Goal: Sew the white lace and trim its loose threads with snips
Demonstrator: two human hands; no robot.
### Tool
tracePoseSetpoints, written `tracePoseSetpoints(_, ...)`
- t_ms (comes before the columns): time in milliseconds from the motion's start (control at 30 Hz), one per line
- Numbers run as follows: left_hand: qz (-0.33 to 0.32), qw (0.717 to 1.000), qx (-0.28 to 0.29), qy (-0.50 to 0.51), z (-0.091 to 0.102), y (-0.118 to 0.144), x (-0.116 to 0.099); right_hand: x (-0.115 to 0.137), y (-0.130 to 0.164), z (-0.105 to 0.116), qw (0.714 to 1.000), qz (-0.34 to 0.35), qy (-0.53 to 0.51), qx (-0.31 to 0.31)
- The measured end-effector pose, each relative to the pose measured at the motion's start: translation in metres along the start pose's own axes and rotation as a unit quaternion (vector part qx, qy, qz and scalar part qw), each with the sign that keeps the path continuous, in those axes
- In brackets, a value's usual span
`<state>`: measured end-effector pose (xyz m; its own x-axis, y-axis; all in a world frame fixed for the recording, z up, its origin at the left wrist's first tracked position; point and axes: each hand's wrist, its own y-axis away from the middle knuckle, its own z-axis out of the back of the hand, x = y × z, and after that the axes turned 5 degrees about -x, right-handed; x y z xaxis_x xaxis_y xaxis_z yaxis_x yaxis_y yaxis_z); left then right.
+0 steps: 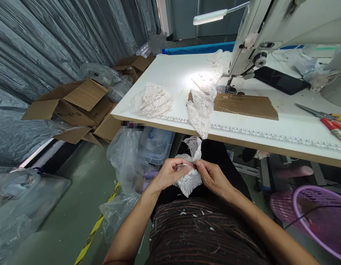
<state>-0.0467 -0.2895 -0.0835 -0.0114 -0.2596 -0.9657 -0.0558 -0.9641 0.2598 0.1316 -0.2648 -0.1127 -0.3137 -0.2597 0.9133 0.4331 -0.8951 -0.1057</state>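
Over my lap, my left hand (170,173) and my right hand (211,176) both pinch a piece of white lace (190,181), fingertips meeting at its upper edge. The lace hangs down between them. A long strip of lace (202,106) drapes from the white sewing table (242,129) over its front edge toward my hands. It runs back to the sewing machine (269,33). A folded heap of lace (151,100) lies on the table's left part.
A brown cardboard sheet (246,105) lies before the machine's needle. Scissors (324,117) with red and yellow handles rest at the right, a black phone (280,81) behind. Open cardboard boxes (76,106) and plastic bags sit on the floor left. A purple basket (319,217) stands right.
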Motion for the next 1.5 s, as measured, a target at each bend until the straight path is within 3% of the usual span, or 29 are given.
tracePoseSetpoints(200,0.013,1.0,-0.007,-0.005,0.0,0.0,-0.001,-0.002,0.005,-0.001,0.999,-0.017,0.018,-0.036)
tracePoseSetpoints(433,0.026,0.999,0.008,-0.033,0.0,-0.003,-0.001,0.0,0.004,-0.003,0.995,0.01,0.088,-0.049)
tracePoseSetpoints(533,0.018,0.999,0.006,-0.042,0.0,-0.003,0.001,-0.004,0.002,-0.002,0.996,-0.01,0.059,-0.073)
tracePoseSetpoints(767,-0.069,0.992,-0.062,-0.088,0.003,-0.034,0.003,-0.011,-0.01,-0.001,0.973,-0.021,-0.006,-0.231)
tracePoseSetpoints(933,-0.125,0.981,-0.051,-0.136,-0.014,-0.064,0.009,-0.006,-0.023,0.0,0.953,-0.017,-0.004,-0.301)
tracePoseSetpoints(1100,-0.192,0.954,-0.009,-0.228,-0.027,-0.051,0.006,0.001,-0.025,0.003,0.958,-0.022,0.015,-0.286)
tracePoseSetpoints(1300,-0.281,0.928,-0.071,-0.236,-0.001,-0.031,-0.019,0.012,-0.006,0.005,0.975,0.015,-0.02,-0.222)
tracePoseSetpoints(1367,-0.279,0.935,-0.028,-0.218,0.006,-0.03,-0.025,0.017,0.004,0.005,0.983,0.038,-0.034,-0.177)
tracePoseSetpoints(1500,-0.242,0.954,0.113,-0.136,0.004,-0.031,-0.025,0.021,0.018,0.005,0.988,0.061,-0.054,-0.128)
